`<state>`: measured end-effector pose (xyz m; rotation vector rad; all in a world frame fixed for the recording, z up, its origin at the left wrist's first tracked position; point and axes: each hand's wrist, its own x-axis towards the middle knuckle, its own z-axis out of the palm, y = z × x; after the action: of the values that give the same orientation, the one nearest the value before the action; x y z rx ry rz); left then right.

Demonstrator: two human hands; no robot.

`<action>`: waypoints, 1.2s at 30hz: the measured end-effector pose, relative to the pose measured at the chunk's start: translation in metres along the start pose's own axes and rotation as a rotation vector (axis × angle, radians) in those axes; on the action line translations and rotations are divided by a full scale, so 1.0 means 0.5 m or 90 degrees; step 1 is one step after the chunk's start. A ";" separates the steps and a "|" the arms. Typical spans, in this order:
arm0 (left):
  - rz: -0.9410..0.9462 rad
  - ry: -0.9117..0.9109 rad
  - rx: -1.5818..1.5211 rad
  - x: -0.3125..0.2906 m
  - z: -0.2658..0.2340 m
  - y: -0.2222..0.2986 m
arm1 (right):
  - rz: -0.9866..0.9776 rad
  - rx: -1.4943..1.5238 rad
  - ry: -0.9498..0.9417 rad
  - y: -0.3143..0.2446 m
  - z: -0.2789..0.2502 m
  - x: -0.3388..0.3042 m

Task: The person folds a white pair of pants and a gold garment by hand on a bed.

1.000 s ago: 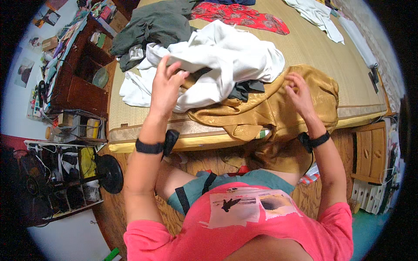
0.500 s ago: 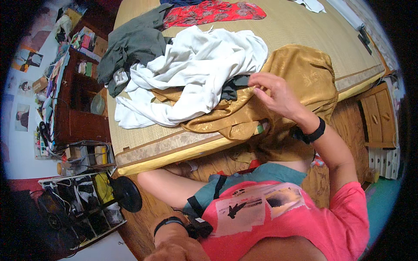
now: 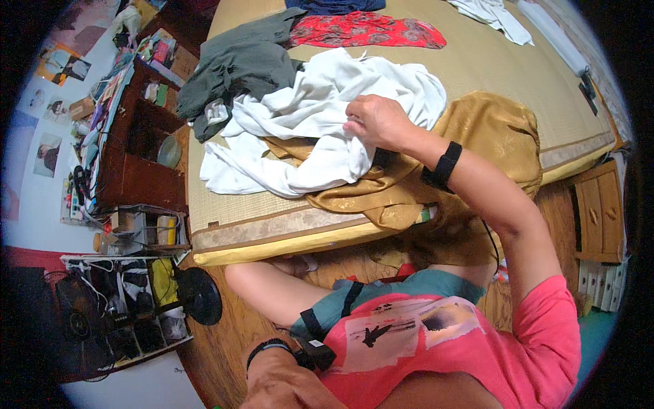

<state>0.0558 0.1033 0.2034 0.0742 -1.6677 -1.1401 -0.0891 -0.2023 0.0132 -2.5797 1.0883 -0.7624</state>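
Note:
My right hand (image 3: 378, 123) is over the crumpled white garment (image 3: 327, 85) on the bed, its fingers curled and closed on the cloth. Under and beside the white garment spreads a shiny golden-brown cloth (image 3: 490, 129), which hangs over the bed's edge near my legs. Dark grey clothing (image 3: 242, 65) lies against the white garment's left side. My left hand (image 3: 272, 392) is low at the bottom edge of the view, close to my body; its fingers are out of sight.
Farther back on the woven mat (image 3: 470, 68) are a red patterned cloth (image 3: 368, 31), a navy cloth (image 3: 334, 5) and a white cloth (image 3: 494, 17). A dark wooden cabinet (image 3: 136, 177) stands left, with a black fan (image 3: 197, 296) below it. A wooden drawer unit (image 3: 596, 211) is at right.
My right hand has moved left from the golden-brown cloth onto the white garment and closed there. The view has shifted slightly. My left hand stays low.

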 end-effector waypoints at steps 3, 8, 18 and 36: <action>-0.109 -0.036 0.110 0.008 -0.017 0.012 | 0.097 -0.041 -0.148 -0.001 0.008 0.003; -0.507 -0.012 0.540 0.002 -0.048 -0.045 | 0.175 0.150 0.125 0.098 -0.003 0.046; -0.592 0.166 0.504 -0.236 -0.135 -0.326 | 0.342 0.351 0.207 0.219 -0.190 -0.211; -0.614 -0.119 0.391 -0.325 -0.034 -0.525 | 0.241 0.051 -0.089 0.029 -0.151 -0.590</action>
<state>0.0175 0.0401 -0.0969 1.3085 -2.1652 -1.2650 -0.3120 -0.0014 -0.0392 -2.2252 1.4093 -0.5135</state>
